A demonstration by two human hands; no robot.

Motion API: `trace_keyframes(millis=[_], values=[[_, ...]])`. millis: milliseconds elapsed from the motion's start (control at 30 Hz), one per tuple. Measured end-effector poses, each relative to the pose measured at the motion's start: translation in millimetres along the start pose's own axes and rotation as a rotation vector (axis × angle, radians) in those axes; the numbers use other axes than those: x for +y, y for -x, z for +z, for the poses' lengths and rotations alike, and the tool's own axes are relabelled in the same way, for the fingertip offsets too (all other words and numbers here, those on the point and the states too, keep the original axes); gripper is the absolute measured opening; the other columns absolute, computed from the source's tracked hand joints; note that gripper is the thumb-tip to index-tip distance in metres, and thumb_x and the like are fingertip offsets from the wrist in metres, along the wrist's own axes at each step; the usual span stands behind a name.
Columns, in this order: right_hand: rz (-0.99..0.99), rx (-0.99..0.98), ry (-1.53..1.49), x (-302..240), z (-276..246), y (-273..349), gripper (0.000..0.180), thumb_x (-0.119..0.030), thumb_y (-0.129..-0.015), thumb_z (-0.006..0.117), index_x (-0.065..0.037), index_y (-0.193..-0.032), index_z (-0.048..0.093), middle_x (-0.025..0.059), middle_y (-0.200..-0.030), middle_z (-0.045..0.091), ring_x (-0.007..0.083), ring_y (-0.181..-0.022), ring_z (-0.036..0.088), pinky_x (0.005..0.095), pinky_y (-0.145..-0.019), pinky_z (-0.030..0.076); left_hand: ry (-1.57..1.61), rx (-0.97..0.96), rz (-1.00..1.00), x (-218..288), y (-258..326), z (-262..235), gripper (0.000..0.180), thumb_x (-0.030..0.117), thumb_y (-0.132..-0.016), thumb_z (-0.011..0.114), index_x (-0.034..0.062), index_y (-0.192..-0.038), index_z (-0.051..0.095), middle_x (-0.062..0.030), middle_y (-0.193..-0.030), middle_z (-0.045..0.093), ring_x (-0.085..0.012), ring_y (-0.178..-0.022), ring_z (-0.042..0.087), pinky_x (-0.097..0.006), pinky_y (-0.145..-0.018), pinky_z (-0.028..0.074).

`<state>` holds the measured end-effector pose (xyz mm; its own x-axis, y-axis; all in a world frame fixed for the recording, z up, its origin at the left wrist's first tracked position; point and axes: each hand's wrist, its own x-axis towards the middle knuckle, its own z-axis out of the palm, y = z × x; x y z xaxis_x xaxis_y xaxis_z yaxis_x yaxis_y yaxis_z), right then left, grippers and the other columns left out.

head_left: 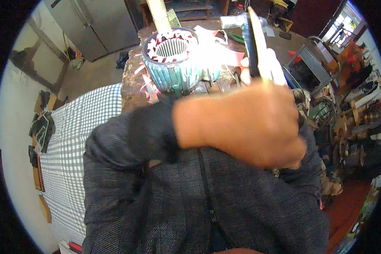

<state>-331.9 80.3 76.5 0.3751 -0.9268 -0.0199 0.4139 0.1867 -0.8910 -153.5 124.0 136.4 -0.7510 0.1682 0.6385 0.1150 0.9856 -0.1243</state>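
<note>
The left hand (241,122) is blurred, back of the hand up and fingers seemingly curled inward; their tips are hidden, so I cannot tell whether they close on anything. It crosses in front of the body and covers part of the right hand (276,70), which shows beyond it in glare, its fingers closed around a long strip (260,46), dark along one edge and pale on its face. The strip stands nearly upright, its top leaning slightly left; what it is made of is unclear. To the left of the hands, well apart from the strip, a motor housing (169,76) sits on the wooden table (132,78), ribbed and teal, its open end up, with red and white windings around a slotted bore. A pale rod (158,15) rises at its far rim, though whether they touch is unclear. Pink scraps (150,89) lie just beside the housing, and a clear bottle (232,22) lies behind the strip. Nearer the body are dark sleeves and a zipped jacket (173,203). Farther out, a checked cloth (80,135) spreads on the left below grey doors (93,27), while a metal cart (311,63) and heaped clutter (360,139) fill the right.
</note>
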Motion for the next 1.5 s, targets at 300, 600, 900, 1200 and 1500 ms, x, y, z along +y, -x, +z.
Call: trace_keyframes(millis=[300,600,900,1200,1500], values=[[0.022,0.025,-0.091,7,-28,44,0.045,-0.029,-0.102,0.061,-0.002,-0.137,0.052,0.008,-0.097,0.067,0.0141,-0.078,0.062,0.0228,-0.068,0.054,0.183,0.178,-0.021,9,7,76,0.052,0.039,-0.078,0.077,0.0107,-0.119,0.063,-0.0131,-0.106,0.063,-0.0361,-0.117,0.059,-0.051,-0.1,0.047],[0.033,0.277,1.342,40,-135,11,0.041,-0.014,-0.085,0.073,0.006,-0.117,0.057,0.0225,-0.092,0.07,0.0327,-0.074,0.071,0.0413,-0.072,0.059,-0.638,0.168,-0.73,-7,156,-13,0.081,0.036,-0.075,0.085,0.0034,-0.142,0.055,-0.0233,-0.142,0.053,-0.0424,-0.123,0.054,-0.048,-0.106,0.044],[-0.2,0.391,2.025,74,-177,-23,0.065,-0.041,-0.08,0.083,0.01,-0.111,0.056,0.0275,-0.083,0.071,0.045,-0.077,0.072,0.0508,-0.069,0.059,-0.714,-0.001,-1.033,-21,212,-15,0.089,0.036,-0.076,0.084,-0.0001,-0.148,0.046,-0.0236,-0.154,0.044,-0.0427,-0.145,0.039,-0.052,-0.12,0.033],[-0.047,0.393,2.039,108,-175,-50,0.071,-0.058,-0.086,0.075,0.007,-0.108,0.058,0.027,-0.088,0.073,0.043,-0.084,0.074,0.0514,-0.076,0.06,-0.61,0.347,-1.148,-36,212,-44,0.059,0.028,-0.088,0.08,0.0013,-0.135,0.057,-0.0195,-0.134,0.063,-0.0331,-0.123,0.063,-0.041,-0.108,0.048],[-0.086,0.074,1.679,-22,-90,-125,0.064,-0.053,-0.087,0.072,0.0,-0.122,0.066,0.0242,-0.116,0.07,0.0385,-0.111,0.067,0.0456,-0.098,0.053,-0.339,0.286,-1.334,-149,245,-84,0.087,0.045,-0.084,0.084,-0.0103,-0.141,0.049,-0.0269,-0.132,0.065,-0.0326,-0.124,0.065,-0.041,-0.108,0.05]])
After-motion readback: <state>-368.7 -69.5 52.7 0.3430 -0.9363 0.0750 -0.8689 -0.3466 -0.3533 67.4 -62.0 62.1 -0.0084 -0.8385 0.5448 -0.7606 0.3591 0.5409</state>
